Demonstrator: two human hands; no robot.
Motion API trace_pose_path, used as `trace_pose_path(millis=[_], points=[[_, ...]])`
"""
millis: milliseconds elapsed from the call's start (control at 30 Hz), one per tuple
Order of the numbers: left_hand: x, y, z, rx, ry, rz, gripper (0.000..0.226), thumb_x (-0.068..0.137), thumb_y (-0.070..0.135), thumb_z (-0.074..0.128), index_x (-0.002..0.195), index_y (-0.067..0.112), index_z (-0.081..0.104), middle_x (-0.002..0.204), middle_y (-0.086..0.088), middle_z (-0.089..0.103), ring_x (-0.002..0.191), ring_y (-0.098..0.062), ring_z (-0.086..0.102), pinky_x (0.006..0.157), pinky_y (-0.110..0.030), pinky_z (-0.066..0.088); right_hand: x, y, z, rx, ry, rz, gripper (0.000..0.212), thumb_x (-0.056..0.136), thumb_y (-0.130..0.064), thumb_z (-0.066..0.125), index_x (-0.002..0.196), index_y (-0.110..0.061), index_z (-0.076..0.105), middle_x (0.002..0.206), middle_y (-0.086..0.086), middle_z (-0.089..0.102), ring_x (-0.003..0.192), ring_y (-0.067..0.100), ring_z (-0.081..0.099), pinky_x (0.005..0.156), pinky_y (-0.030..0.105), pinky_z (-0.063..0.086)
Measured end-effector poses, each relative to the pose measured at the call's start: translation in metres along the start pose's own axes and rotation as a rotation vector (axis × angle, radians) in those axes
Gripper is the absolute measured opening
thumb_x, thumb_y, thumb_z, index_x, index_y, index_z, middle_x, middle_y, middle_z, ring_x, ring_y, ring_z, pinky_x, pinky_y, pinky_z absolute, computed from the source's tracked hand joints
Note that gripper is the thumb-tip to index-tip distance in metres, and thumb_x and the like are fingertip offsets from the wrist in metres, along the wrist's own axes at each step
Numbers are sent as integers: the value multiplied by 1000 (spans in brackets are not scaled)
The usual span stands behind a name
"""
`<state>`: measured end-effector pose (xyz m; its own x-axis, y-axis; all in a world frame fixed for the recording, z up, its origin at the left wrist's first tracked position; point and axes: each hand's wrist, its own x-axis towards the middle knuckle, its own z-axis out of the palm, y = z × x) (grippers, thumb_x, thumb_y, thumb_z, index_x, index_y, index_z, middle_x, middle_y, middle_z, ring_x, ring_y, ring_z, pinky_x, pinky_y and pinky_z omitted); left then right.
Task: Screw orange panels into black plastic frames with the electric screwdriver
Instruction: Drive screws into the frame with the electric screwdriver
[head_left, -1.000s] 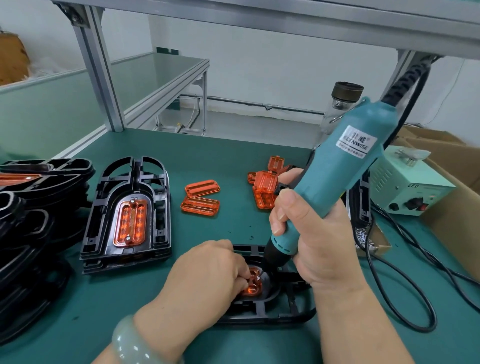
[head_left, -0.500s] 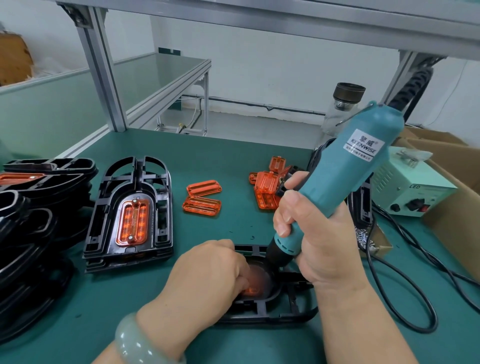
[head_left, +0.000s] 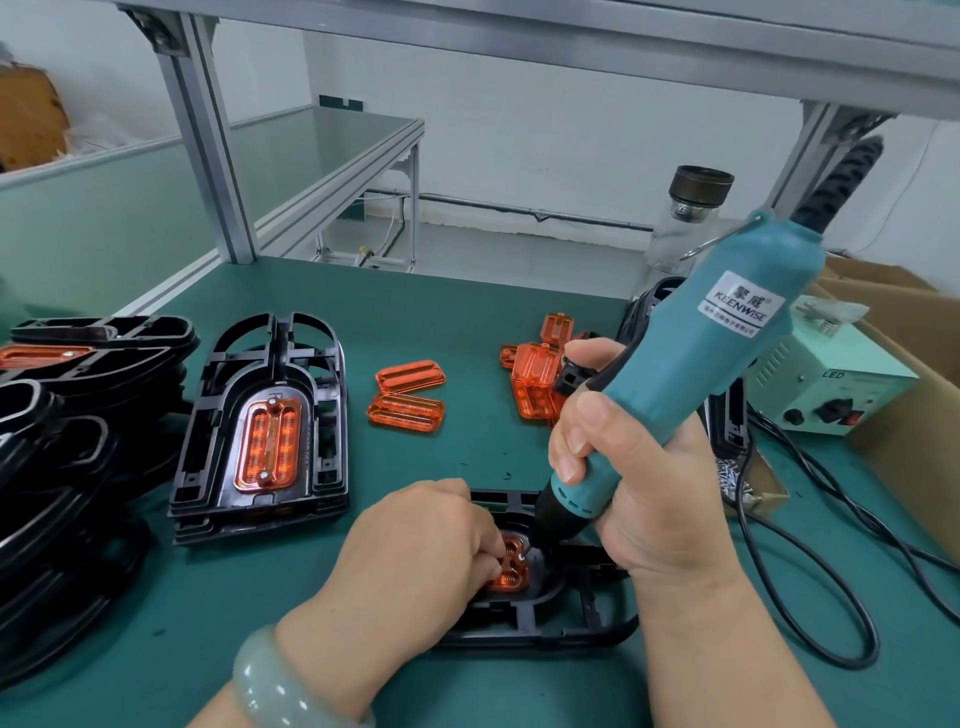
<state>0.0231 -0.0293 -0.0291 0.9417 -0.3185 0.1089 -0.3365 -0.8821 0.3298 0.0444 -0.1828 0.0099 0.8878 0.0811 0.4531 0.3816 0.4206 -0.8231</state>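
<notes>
At the near edge of the green bench (head_left: 467, 296), an orange panel (head_left: 511, 574) seated in a black frame (head_left: 545, 626) is pinched by the left hand (head_left: 415, 551), while the electric screwdriver (head_left: 727, 338), its bit at the panel, is gripped by the right hand (head_left: 641, 488).

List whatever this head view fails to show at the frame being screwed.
- Orange panel: head view, mostly covered by the left hand, whose curled fingers hold it.
- Screw under the electric screwdriver tip: head view, too small to tell if seated.
- Black frame: head view, left part under the left wrist, right side behind the right hand.
- Stack of frames: head view, cut off by the left edge.
</notes>
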Motion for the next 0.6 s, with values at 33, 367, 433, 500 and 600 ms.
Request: trace_pose_path(millis=[33,367,433,500,600], points=[[0,0,0,0,0,0,23,87,45,54,109,44,61,77,15,39,77,-6,35,62,-23,28,0,0,0,1,-5,4,23,75,-18,65,97,-19,68,54,-4,50,44,13,46,51,24,42],[0,1,-2,8,2,7,24,87,45,53,110,44,60,87,12,44,92,-8,48,67,-23,35,1,-2,0,4,-11,17,12,73,-18,65,84,-23,66,52,-3,49,41,14,45,49,24,41],[0,1,-2,2,-6,9,24,86,46,54,109,45,61,85,13,42,89,-7,45,67,-24,33,1,-2,1,-16,-37,21,11,73,-17,63,82,-24,65,50,-2,47,40,14,45,49,25,41],[0,0,-2,-5,-12,14,22,86,46,54,107,45,61,85,12,44,89,-6,45,67,-24,34,0,-1,4,-57,-41,10,14,73,-17,62,84,-25,65,50,-3,47,40,14,44,48,24,41],[0,0,-2,-15,-10,21,21,85,45,55,105,44,61,86,11,46,86,-7,45,68,-24,36,0,-1,5,-82,-38,1,17,74,-17,63,88,-25,66,51,-3,48,42,15,44,49,25,41]])
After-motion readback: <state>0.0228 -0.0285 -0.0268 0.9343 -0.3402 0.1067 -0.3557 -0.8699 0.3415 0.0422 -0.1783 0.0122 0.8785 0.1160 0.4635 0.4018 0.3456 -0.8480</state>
